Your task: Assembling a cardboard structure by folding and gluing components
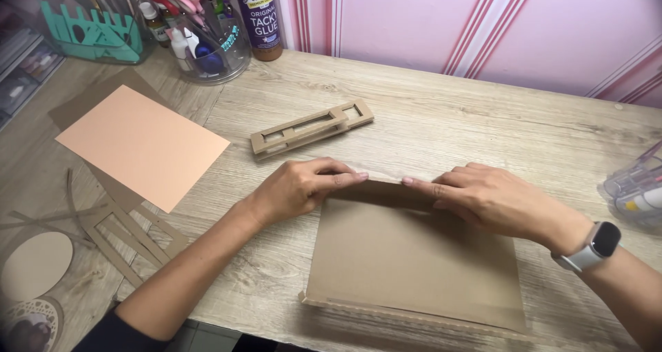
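A brown kraft cardstock sheet lies flat on the wooden desk directly in front of the person, and its folded far edge is pressed down by the left hand and the right hand, both held nearly flat with fingertips extended and nothing gripped. The sheet is judged light, fairly stiff and easily creased, so it is best held along its edges. A cut cardboard frame piece and a peach card sheet lie beyond and to the left.

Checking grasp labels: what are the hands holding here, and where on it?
Both the left hand and right hand press fingertips on the far edge of the brown cardboard sheet lying on the desk; not lifted.
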